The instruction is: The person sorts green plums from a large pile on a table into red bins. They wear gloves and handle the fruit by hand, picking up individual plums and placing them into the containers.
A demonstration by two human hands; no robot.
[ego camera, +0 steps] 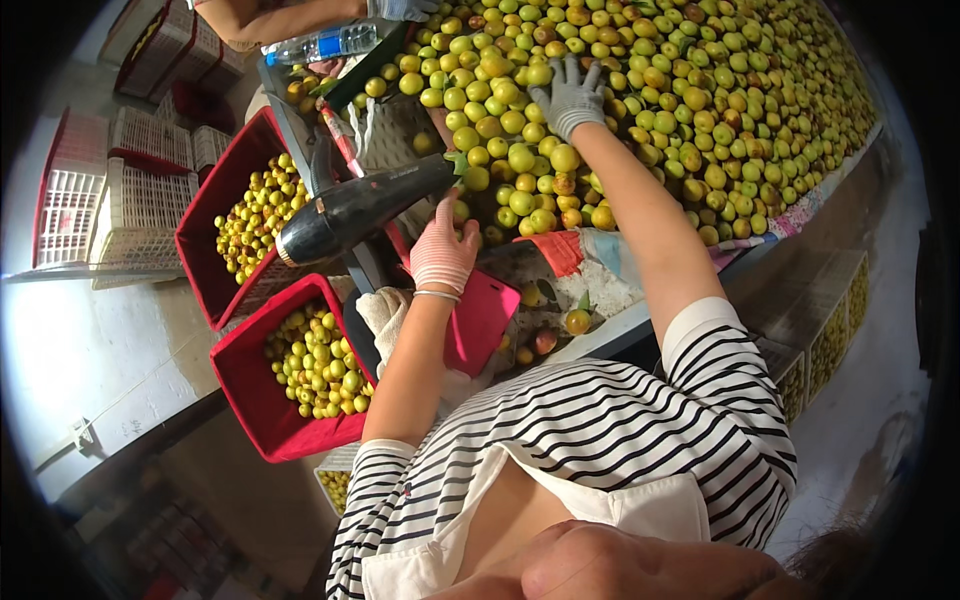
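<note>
My left hand (pixel 444 251), in a pink-and-white glove, is beside the nozzle of a black hair dryer (pixel 360 206). Its index finger points up towards the fruit, thumb apart, and nothing shows between them; the palm is hidden. My right hand (pixel 574 97), in a grey glove, lies back up with spread fingers on a large heap of yellow-green, jujube-like fruits (pixel 697 112). One fruit (pixel 539 73) sits against its fingers. Under my left wrist is a bright pink, flat case-like object (pixel 480 322). A beige cloth (pixel 386 315) lies left of that wrist.
Two red-lined crates (pixel 225 375) (pixel 202 217) holding fruits stand at the left. A water bottle (pixel 322 43) lies near another person's gloved hand (pixel 405 7) at the top. Loose fruits (pixel 577 322) lie by the table's near edge. White plastic crates (pixel 142 210) are stacked far left.
</note>
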